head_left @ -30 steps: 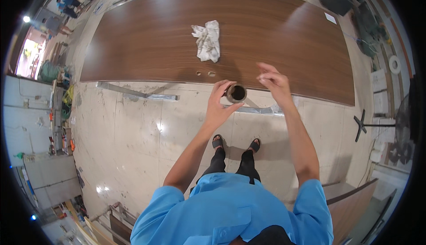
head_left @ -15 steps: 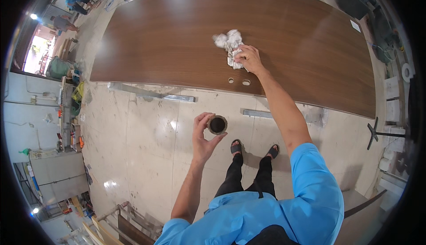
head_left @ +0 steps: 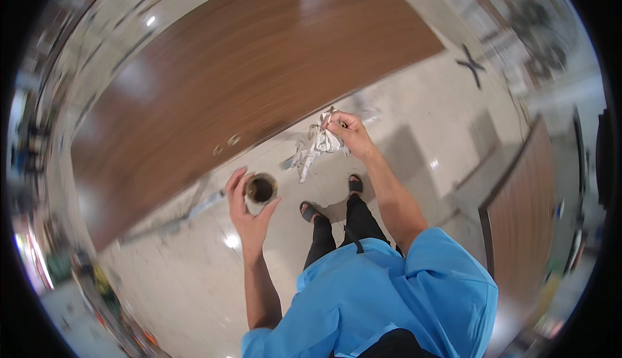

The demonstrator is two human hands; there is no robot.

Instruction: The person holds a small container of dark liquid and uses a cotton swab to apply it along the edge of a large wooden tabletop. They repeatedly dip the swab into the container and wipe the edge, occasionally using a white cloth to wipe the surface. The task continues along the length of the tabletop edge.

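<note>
A small round container [head_left: 262, 189], dark inside and open at the top, is held by my left hand [head_left: 249, 212], thumb on one side and fingers on the other. From my right hand [head_left: 350, 131] hangs a crumpled whitish rag [head_left: 315, 147], pinched between thumb and fingers. Both hands are in front of the near edge of a brown wood-grain tabletop [head_left: 259, 53], above the floor. Two small oval holes [head_left: 227, 144] pierce the tabletop near that edge.
Metal legs [head_left: 175, 220] show under the tabletop's near edge. To my right stands another brown wood-grain panel [head_left: 521, 209]. A black cross-shaped stand base [head_left: 471, 66] rests on the floor beyond. Shelves and clutter along the rim are blurred.
My right hand has lifted the rag off the tabletop and brought it back toward me. My view has turned to the right, so the tabletop now slants. The left hand keeps the container.
</note>
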